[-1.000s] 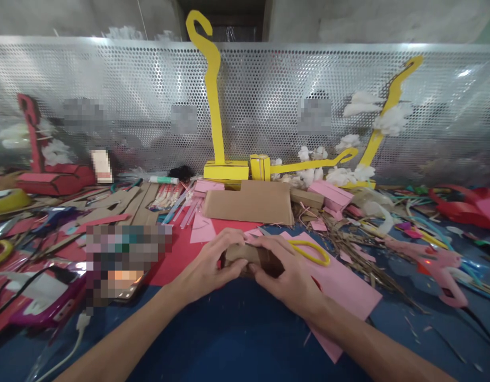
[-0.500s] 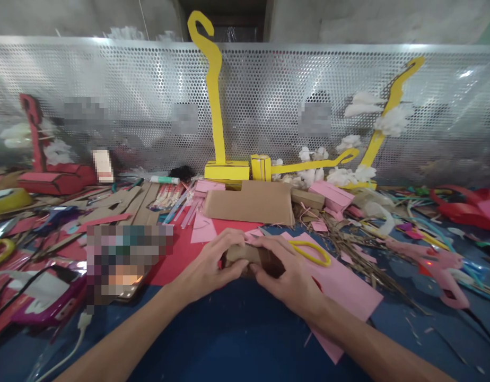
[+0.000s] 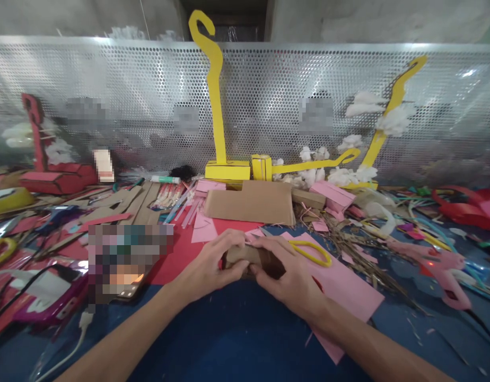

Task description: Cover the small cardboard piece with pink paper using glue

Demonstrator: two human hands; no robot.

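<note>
Both my hands meet over a small brown cardboard piece (image 3: 248, 257) just above the blue table surface. My left hand (image 3: 211, 265) curls round its left end, fingers on top and thumb below. From the right, my right hand (image 3: 288, 273) closes on the other end, fingers wrapped over its top. The piece lies partly folded between them; its underside is hidden. Under it lie a red paper sheet (image 3: 181, 254) and a pink paper sheet (image 3: 344, 289). Yellow-handled scissors (image 3: 311, 252) rest just beyond my right hand.
A flat cardboard sheet (image 3: 253, 202) lies behind the hands. Yellow cardboard hook shapes (image 3: 215, 95) and white cotton tufts (image 3: 340, 175) stand against a perforated metal screen (image 3: 269, 106). Pink scissors (image 3: 444, 268) lie right. Paper scraps, sticks and a cabled device (image 3: 42, 297) crowd the left.
Hardly anything differs: both hands stay closed on the cardboard piece in the same place. The view has drifted very slightly.
</note>
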